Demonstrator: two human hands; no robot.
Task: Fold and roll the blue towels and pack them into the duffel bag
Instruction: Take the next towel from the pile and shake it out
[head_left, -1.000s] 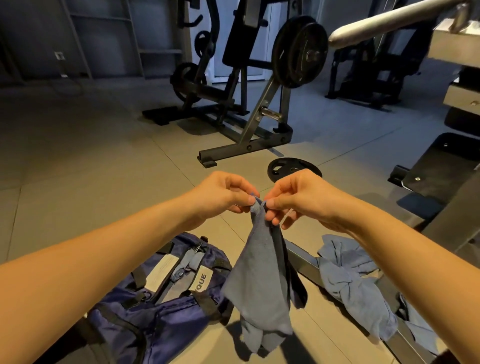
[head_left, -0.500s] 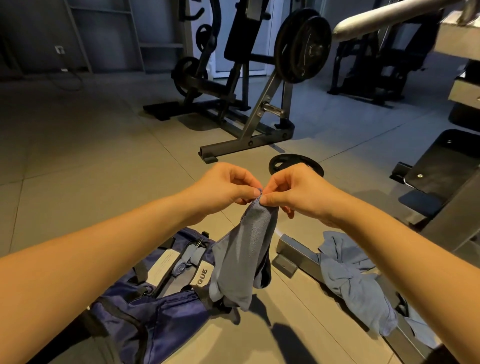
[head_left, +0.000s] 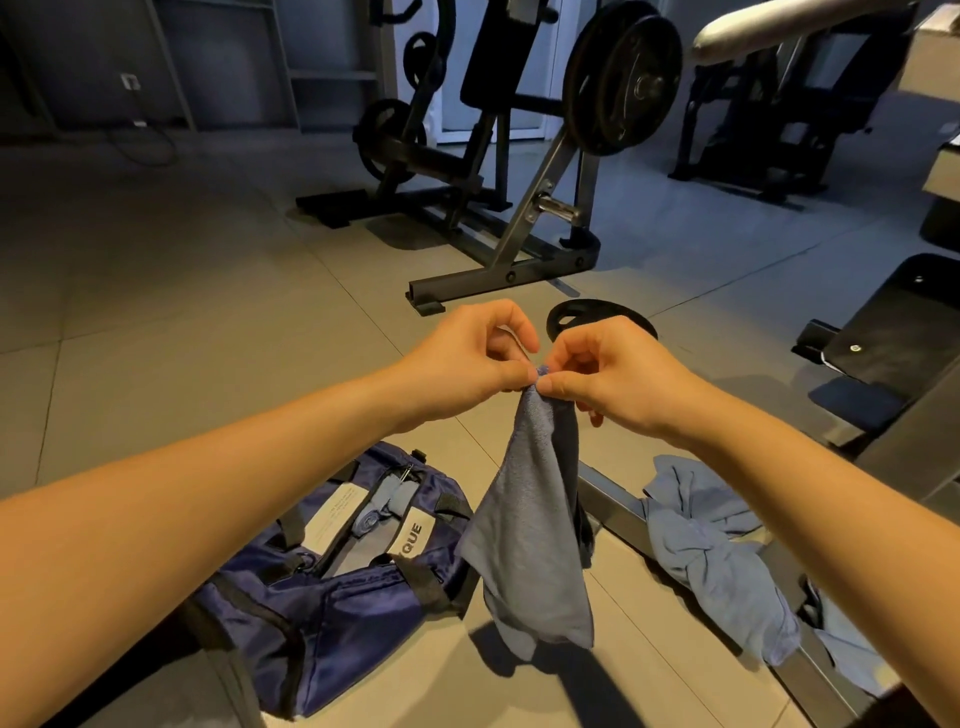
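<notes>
Blue towel pinched at its top corner by both hands

The left hand (head_left: 470, 358) and right hand (head_left: 605, 371) pinch the blue towel (head_left: 535, 530) at one point; it hangs straight below them, just right of the open duffel bag (head_left: 332, 613).

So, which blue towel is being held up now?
The hanging towel in the middle: the left hand and right hand pinch its top, so it dangles above the floor. The crumpled towel on the right lies over the bench frame.
</notes>
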